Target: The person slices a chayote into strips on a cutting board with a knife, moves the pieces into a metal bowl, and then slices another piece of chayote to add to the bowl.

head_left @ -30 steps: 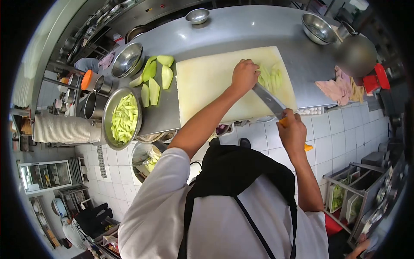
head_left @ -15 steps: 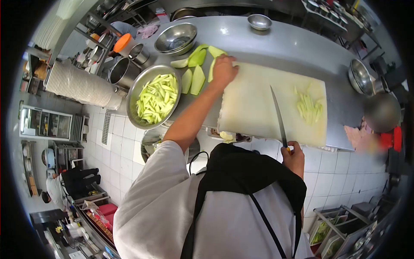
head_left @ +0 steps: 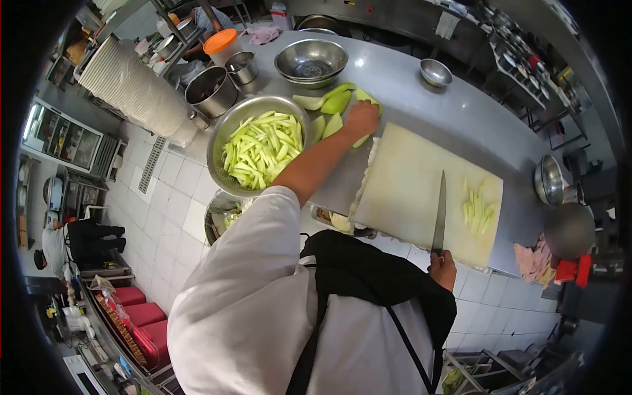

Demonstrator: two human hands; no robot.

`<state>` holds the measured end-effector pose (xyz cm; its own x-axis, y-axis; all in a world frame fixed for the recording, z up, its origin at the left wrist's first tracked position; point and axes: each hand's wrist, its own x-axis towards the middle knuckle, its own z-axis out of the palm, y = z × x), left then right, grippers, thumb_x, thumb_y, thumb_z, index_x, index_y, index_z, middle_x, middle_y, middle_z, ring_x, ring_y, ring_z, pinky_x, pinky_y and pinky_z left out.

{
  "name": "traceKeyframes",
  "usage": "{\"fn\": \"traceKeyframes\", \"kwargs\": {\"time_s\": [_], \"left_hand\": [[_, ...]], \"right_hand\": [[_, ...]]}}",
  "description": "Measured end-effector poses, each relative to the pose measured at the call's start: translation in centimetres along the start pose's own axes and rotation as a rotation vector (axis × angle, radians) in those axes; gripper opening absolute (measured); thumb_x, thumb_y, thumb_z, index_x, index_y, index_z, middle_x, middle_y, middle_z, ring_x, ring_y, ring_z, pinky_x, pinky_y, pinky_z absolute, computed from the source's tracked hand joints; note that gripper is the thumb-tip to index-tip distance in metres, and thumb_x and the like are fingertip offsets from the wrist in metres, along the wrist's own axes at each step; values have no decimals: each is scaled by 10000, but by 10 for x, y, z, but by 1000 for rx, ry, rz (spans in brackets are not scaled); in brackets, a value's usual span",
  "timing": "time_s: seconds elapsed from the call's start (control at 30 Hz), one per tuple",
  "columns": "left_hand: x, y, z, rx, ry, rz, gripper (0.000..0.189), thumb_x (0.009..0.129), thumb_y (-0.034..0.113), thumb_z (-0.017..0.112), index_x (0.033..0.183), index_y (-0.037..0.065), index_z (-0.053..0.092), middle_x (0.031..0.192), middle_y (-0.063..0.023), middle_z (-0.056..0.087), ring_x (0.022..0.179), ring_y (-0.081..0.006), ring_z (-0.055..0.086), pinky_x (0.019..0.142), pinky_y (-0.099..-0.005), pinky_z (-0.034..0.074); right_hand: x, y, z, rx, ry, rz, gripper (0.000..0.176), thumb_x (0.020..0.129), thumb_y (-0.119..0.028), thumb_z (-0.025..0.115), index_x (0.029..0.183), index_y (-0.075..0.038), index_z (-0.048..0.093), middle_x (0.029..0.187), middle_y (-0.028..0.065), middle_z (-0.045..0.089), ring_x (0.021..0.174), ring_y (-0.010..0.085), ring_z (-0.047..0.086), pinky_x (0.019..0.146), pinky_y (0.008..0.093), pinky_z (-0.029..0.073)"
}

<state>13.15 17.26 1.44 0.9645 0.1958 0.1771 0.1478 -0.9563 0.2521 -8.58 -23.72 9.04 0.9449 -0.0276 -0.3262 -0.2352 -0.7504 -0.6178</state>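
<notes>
**Pale green peeled fruit pieces [head_left: 336, 102]: fetching one for the board**

I judge this the pick-up step. The pieces lie on the steel counter [head_left: 421, 112], between the round steel bowl of cut green strips [head_left: 217, 141] and the white cutting board [head_left: 408, 184]. My left hand [head_left: 362, 120] is curled round one piece. My right hand [head_left: 442, 268] is closed on the long steel knife [head_left: 440, 214], which rests on the board beside a small heap of cut strips [head_left: 478, 210]. The next move calls for carrying that piece to the board, clear of the blade.
</notes>
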Motion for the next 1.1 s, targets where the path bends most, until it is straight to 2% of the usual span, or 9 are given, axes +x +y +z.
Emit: {"fn": "traceKeyframes", "kwargs": {"time_s": [0.17,0.27,0.3,0.4,0.7,0.8,0.83,0.93,1.1], "left_hand": [[13,9,3,140,-80,14,269,841,130,613,1062,35,733,1116,-191,678,1025,-332,690,872,-445,552],[15,7,11,129,-14,41,236,841,134,615,1010,37,749,1093,-191,686,1016,-316,687,872,-438,550],[15,5,10,95,57,48,256,779,169,647,967,18,732,1055,-204,690,1004,-349,681,858,-439,558],[21,-3,-4,53,149,98,268,799,213,664,975,23,730,1049,-190,693,984,-360,675,857,-453,554],[38,-33,-52,-325,418,112,277,867,214,647,1047,24,737,1035,-195,703,949,-403,661,833,-484,539],[31,-13,-98,-588,264,59,310,871,219,652,1097,24,734,993,-202,721,893,-363,696,826,-418,549],[23,0,-119,-741,103,11,297,903,216,638,1097,15,739,946,-150,745,833,-270,708,834,-349,537],[7,43,-142,-1120,-299,27,263,936,195,622,1059,-5,741,927,-78,739,830,-185,678,827,-318,527],[-51,135,-103,-1149,-635,-2,231,936,193,630,999,-10,720,932,-83,697,838,-177,654,816,-335,546]], "right_hand": [[11,35,20,-33,80,-33,210,960,-137,622,1112,8,615,751,220,668,690,422,653,646,486,513],[18,54,29,-93,157,-178,163,993,-139,597,1002,24,594,651,122,616,501,214,597,460,375,477],[17,53,29,-128,175,-191,160,984,-138,601,978,21,582,670,170,636,549,305,637,510,424,494],[8,24,19,-244,150,-153,146,954,-127,607,992,14,590,824,260,685,802,489,652,697,559,505],[1,4,9,-192,95,-102,158,959,-135,580,996,18,570,808,277,686,817,492,660,743,567,524],[8,10,4,-150,25,-136,210,952,-142,587,1083,20,563,821,281,689,821,492,664,752,572,526],[8,10,2,-111,-3,-131,238,949,-142,589,1119,20,554,827,284,690,823,493,665,753,573,527],[12,19,0,-60,-51,-130,315,938,-135,578,1203,26,523,845,309,683,833,512,658,769,583,521],[17,38,-17,-75,-29,-217,371,926,-123,552,1255,39,495,861,344,671,856,542,644,803,597,504]]}}
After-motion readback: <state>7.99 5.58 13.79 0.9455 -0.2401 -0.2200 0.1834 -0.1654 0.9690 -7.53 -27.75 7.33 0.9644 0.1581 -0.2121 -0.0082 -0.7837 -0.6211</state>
